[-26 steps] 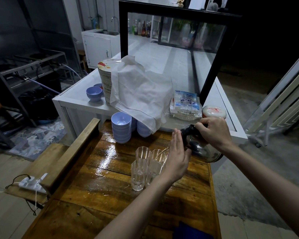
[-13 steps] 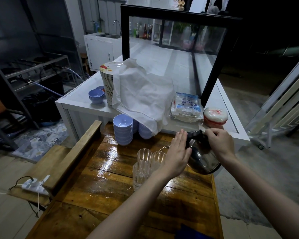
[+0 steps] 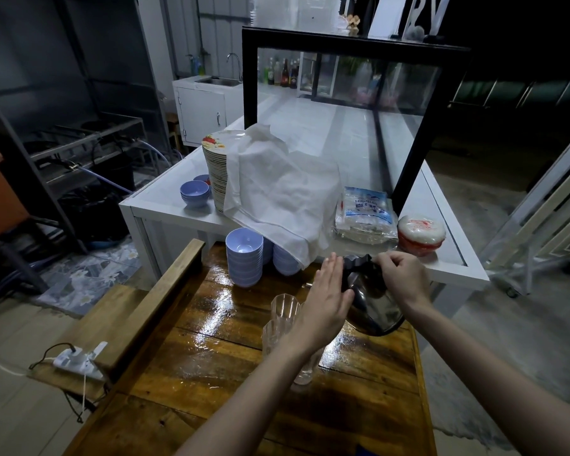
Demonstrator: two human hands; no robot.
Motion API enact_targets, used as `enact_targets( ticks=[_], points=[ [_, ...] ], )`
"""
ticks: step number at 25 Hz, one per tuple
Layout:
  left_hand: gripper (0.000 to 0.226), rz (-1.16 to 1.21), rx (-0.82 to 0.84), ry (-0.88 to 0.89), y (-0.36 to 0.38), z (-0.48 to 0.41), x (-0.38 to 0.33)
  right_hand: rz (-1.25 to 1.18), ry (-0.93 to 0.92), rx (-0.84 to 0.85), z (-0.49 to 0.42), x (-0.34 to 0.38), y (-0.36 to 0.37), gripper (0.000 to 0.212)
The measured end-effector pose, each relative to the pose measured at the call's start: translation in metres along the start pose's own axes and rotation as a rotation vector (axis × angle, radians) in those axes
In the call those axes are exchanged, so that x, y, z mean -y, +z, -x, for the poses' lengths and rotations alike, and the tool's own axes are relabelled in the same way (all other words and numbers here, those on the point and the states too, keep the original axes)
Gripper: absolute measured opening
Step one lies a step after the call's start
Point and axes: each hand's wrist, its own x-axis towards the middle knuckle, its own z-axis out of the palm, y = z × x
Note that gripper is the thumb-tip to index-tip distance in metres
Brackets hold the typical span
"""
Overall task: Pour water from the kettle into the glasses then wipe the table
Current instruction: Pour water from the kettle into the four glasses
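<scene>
A shiny steel kettle (image 3: pixel 374 306) with a black top hangs above the far right of the wet wooden table (image 3: pixel 211 330), close to upright. My right hand (image 3: pixel 403 279) grips its handle at the top. My left hand (image 3: pixel 326 299) lies flat with straight fingers against the kettle's left side and lid. Several clear ribbed glasses (image 3: pixel 285 309) stand clustered on the table just left of the kettle, partly hidden behind my left hand and wrist. Whether they hold water is unclear.
Stacks of lilac bowls (image 3: pixel 244 261) stand at the table's far edge. Behind is a white counter (image 3: pixel 165 209) with stacked plates under a white cloth (image 3: pixel 283 199), a plastic packet (image 3: pixel 366 213) and a red-and-white tub (image 3: pixel 422 233). A power strip (image 3: pixel 79 358) sits on the left ledge.
The kettle has tipped back from a pouring tilt toward upright and risen slightly. My left hand stayed against its side. The camera view shifted downward a little.
</scene>
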Motion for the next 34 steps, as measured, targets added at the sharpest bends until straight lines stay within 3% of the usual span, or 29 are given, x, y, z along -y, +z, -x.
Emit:
enact_targets(
  ticks=[9,34],
  points=[
    [0.068,0.094,-0.059,-0.121,0.005,0.014,0.017,0.227,-0.294,0.084,-0.014,0.014,0.026,0.039],
    [0.075,0.226,-0.224,-0.226,0.015,0.024,0.031,0.513,-0.649,0.133,-0.03,0.044,0.057,0.039]
  ],
)
